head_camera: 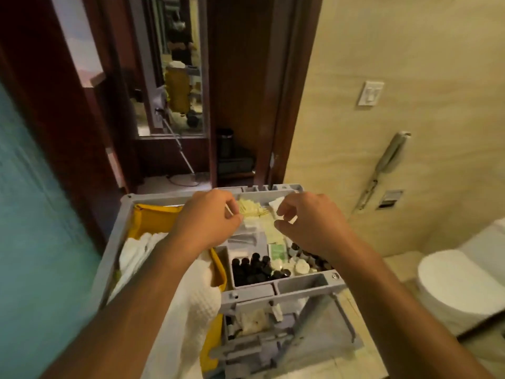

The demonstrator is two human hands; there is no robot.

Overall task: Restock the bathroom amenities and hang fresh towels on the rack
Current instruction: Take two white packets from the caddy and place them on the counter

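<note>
Two hands over grey cart tray (300, 283): left hand (210, 214) fingers curled, right hand (303, 214) pinching white packet (276, 203).

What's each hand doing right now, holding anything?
Left hand: fingers curled over the cart tray, pinching a thin pale item; what it is cannot be told.
Right hand: pinching a small white packet.

No text, label, brand or number can be read anywhere. The small green-and-white paper packets (278, 251) in the grey plastic cart tray (303, 283) carry print too blurred to make out, and the dark little bottles (255, 266) beside them show no legible labels.
</note>
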